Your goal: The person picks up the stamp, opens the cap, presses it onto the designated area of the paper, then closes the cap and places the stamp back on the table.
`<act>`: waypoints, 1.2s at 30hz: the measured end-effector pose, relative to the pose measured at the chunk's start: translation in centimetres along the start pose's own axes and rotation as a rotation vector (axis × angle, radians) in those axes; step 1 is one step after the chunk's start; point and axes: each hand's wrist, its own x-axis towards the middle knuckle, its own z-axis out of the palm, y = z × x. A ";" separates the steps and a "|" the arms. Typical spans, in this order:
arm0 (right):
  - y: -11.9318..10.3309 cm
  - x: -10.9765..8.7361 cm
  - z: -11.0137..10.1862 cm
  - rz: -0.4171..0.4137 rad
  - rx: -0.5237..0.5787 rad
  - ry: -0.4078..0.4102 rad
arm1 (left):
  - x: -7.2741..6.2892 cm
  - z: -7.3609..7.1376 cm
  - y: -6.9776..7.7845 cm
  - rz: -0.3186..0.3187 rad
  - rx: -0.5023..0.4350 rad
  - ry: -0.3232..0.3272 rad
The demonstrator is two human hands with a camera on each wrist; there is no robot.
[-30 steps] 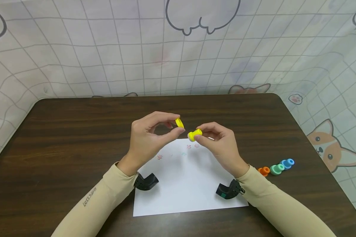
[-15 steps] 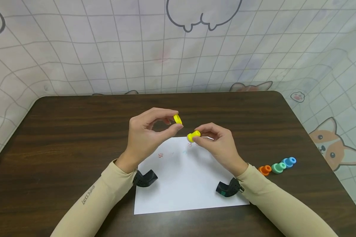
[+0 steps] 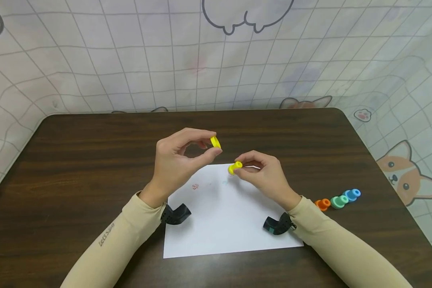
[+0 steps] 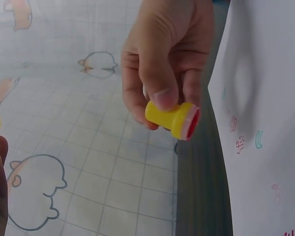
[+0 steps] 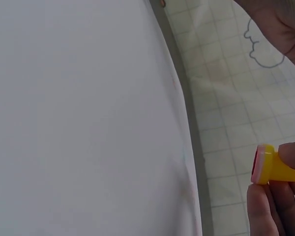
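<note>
Over the far edge of the white paper, my right hand pinches a small yellow stamp by its handle. The stamp's red face shows in the left wrist view, where the stamp lies sideways to the sheet. Higher and to the left, my left hand holds the stamp's round yellow cap between thumb and fingertips. Small stamped prints mark the far part of the paper, among them a red print left of centre.
On the dark wooden table, an orange stamp, a green stamp and a blue stamp lie in a row beyond my right forearm. A gridded cloth with animal drawings hangs behind the table.
My right hand has tipped the yellow stamp so its face points more downward toward the paper. My left hand has drifted slightly up and away with the cap.
</note>
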 end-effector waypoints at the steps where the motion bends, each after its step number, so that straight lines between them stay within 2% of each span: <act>1: 0.0 0.0 -0.1 0.012 -0.011 -0.010 | 0.0 0.0 0.0 -0.001 0.000 0.000; 6: 0.0 0.1 -0.4 0.054 -0.062 -0.051 | 0.3 0.3 0.2 -0.008 -0.008 0.000; 14: 0.2 -0.1 -1.0 0.061 -0.127 -0.077 | 0.5 0.5 0.3 -0.011 0.004 -0.009; 23: 0.5 -0.7 -1.5 0.076 -0.227 -0.080 | 0.5 0.4 0.2 -0.003 0.012 -0.028; 30: 0.6 -0.9 -1.5 0.076 -0.222 -0.085 | 0.2 0.4 0.2 -0.015 0.006 -0.023; 36: 0.6 -0.7 -1.4 0.070 -0.283 -0.084 | 0.1 0.2 0.1 -0.021 -0.003 -0.016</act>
